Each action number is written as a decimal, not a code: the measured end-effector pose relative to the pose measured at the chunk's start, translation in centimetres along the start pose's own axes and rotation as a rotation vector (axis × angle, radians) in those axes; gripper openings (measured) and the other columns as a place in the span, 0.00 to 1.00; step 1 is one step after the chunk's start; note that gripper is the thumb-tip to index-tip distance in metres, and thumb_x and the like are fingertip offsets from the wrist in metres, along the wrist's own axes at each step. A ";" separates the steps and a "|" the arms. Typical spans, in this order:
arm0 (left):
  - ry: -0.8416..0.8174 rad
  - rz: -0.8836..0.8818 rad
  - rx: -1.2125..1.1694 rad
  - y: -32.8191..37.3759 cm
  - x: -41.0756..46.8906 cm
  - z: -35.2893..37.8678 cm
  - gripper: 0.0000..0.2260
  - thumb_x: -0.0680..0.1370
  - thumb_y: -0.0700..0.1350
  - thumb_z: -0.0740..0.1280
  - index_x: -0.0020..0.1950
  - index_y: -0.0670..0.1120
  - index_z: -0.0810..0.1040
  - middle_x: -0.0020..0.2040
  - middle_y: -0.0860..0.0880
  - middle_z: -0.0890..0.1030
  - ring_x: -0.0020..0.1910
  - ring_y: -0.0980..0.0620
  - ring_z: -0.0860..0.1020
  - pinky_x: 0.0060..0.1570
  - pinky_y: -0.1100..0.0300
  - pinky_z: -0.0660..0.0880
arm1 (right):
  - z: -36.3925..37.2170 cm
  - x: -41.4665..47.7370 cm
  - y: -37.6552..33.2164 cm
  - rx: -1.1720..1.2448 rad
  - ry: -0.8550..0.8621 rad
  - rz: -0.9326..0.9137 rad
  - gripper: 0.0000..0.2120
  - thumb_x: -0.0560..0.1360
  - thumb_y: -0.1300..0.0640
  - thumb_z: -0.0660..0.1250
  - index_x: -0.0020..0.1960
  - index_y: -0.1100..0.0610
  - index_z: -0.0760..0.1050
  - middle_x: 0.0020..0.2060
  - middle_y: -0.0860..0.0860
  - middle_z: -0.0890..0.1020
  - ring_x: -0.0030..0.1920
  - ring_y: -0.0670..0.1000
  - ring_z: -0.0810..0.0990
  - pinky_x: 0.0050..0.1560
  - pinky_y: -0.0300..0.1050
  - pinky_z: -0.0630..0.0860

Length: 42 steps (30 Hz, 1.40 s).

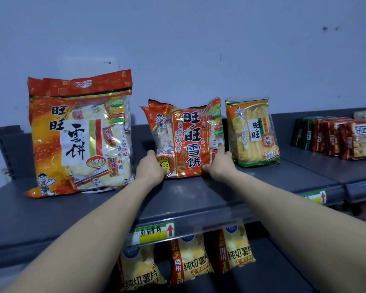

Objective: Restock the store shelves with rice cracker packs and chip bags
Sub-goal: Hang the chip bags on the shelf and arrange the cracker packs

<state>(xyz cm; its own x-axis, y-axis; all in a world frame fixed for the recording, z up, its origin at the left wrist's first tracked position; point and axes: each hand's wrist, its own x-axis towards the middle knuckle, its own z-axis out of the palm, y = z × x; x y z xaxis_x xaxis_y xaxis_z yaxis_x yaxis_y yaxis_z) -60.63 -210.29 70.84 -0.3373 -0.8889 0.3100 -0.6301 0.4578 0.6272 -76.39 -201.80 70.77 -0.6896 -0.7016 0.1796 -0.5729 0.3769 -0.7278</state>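
Hands (pixel 152 166) (pixel 219 163) around red cracker pack (pixel 186 142)

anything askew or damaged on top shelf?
Large orange rice cracker pack, far left, leans back with a creased top. Red rice cracker pack between left hand and right hand has a crumpled top. No spills.

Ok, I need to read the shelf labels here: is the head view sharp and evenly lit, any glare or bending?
Head view: dim bluish light, no hard shadows; the wide lens curves the shelf edge; big print on the red rice cracker pack reads clearly; the price label is soft, with glare on its clear strip; the far-right packs are blurred.
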 end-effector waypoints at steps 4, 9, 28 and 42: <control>-0.009 -0.002 -0.025 -0.1 0.2 0.3 0.21 0.72 0.42 0.73 0.59 0.40 0.68 0.58 0.40 0.78 0.56 0.40 0.77 0.56 0.50 0.74 | 0.5 0.6 0.2 -0.010 0.000 0.000 0.44 0.74 0.55 0.70 0.77 0.60 0.43 0.72 0.62 0.56 0.69 0.66 0.66 0.71 0.58 0.63; -0.026 -0.033 -0.050 -0.2 -0.4 -0.1 0.27 0.71 0.45 0.75 0.64 0.38 0.66 0.61 0.40 0.76 0.59 0.41 0.75 0.57 0.51 0.72 | 0.0 0.3 0.9 -0.009 0.030 0.010 0.41 0.74 0.54 0.70 0.76 0.60 0.47 0.72 0.62 0.58 0.69 0.64 0.65 0.70 0.57 0.64; -0.009 0.254 -0.130 3.7 -11.7 -2.6 0.20 0.73 0.46 0.72 0.61 0.43 0.72 0.45 0.50 0.74 0.42 0.53 0.73 0.46 0.60 0.69 | -3.5 -13.3 3.1 0.023 0.106 -0.421 0.20 0.78 0.56 0.64 0.69 0.57 0.69 0.67 0.51 0.73 0.68 0.50 0.70 0.62 0.36 0.63; -0.242 -0.062 -0.174 2.3 -30.4 7.2 0.14 0.73 0.44 0.73 0.56 0.43 0.74 0.42 0.50 0.74 0.40 0.52 0.72 0.44 0.55 0.73 | -6.5 -25.4 19.5 -0.052 -0.265 -0.307 0.18 0.77 0.57 0.66 0.66 0.59 0.72 0.63 0.54 0.77 0.64 0.54 0.74 0.61 0.42 0.68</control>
<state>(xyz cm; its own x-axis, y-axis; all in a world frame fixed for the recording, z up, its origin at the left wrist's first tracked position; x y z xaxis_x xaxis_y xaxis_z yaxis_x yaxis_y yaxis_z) -56.90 -182.09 57.72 -0.4721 -0.8757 0.1013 -0.5324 0.3748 0.7590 -72.90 -172.72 56.32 -0.3483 -0.9154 0.2016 -0.7607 0.1504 -0.6314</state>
